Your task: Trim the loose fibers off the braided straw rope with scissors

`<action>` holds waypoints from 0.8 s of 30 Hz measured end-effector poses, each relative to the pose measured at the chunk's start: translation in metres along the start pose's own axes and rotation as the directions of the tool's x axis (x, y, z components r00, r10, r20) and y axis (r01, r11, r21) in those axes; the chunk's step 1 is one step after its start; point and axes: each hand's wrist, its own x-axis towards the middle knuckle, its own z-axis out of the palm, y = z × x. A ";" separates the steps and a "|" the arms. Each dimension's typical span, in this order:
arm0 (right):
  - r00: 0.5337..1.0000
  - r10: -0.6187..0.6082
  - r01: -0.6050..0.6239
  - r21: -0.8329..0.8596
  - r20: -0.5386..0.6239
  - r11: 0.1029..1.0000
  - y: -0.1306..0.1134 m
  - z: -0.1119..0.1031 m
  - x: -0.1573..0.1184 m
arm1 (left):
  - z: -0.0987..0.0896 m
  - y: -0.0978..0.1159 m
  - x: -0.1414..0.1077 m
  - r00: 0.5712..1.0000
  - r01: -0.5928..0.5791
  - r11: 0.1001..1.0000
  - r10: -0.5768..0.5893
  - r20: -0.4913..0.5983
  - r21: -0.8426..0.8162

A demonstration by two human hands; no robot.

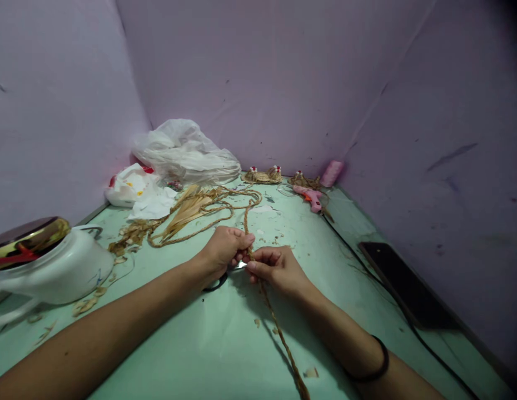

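A brown twisted fibre rope (279, 328) runs from the near edge of the view up through both of my hands, then on to loose loops farther back. My left hand (228, 247) pinches it between thumb and fingers. Just below and to the right, my right hand (275, 268) grips the same rope, thumb against the fingertips. Beneath my left hand lie scissors (217, 284), their black handle showing and the blades partly hidden. Dry flat fibre strips (187, 214) lie among the rope's loops.
At left stands a white pot-like container (79, 266) with things in it. A plastic bag (187, 150) and white paper (152, 203) lie behind. At right are a pink glue gun (311, 197) with a black cord, a pink thread spool (332, 173) and a phone (404, 283).
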 end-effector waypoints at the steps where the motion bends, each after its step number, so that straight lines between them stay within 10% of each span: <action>1: 1.000 -0.002 0.002 -0.018 -0.003 1.000 0.000 0.000 0.000 | 0.002 0.001 -0.002 1.000 0.019 1.000 -0.019 0.005 -0.007; 11: 0.999 0.035 -0.036 0.048 0.008 0.998 -0.001 -0.001 0.002 | -0.012 0.005 0.009 0.993 -0.011 0.996 0.001 -0.115 -0.092; 17: 0.999 0.041 -0.039 0.127 -0.018 0.991 0.003 -0.002 0.004 | -0.009 -0.001 0.005 0.999 -0.012 1.000 0.012 0.032 -0.004; 24: 1.000 -0.008 0.010 -0.053 0.026 0.999 0.000 -0.001 -0.001 | 0.000 -0.004 0.003 0.996 -0.059 0.997 0.062 -0.063 0.053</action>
